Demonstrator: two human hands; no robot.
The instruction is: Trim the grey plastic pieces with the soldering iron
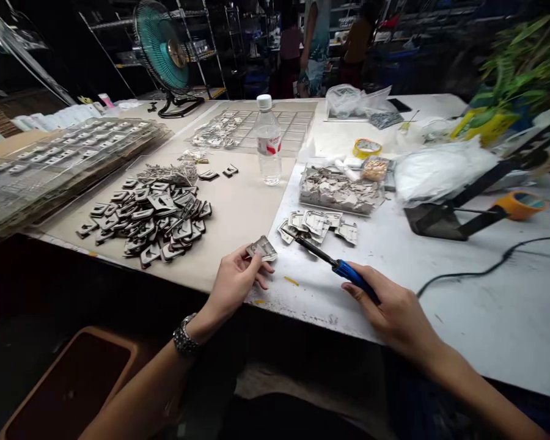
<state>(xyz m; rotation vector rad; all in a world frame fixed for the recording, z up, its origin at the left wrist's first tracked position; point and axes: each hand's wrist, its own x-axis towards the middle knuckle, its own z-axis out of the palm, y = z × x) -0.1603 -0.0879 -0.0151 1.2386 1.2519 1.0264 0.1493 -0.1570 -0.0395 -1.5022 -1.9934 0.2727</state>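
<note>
My left hand (235, 282) pinches a small flat silvery part (262, 249) just above the table's front edge. My right hand (389, 305) grips a soldering iron (332, 263) by its blue handle, its dark tip pointing up-left toward a small cluster of silvery parts (318, 225). A cable (476, 269) trails off to the right. A large heap of dark-edged flat parts (149, 217) lies left of my left hand on a beige mat (242, 208).
A water bottle (268, 140) stands mid-table. A clear box of parts (339, 189), tape rolls (365, 147), plastic bags (440, 168), an iron stand (444, 217) and a plant (508, 79) sit to the right. Clear trays (50, 165) and a fan (165, 55) are at left. People stand behind.
</note>
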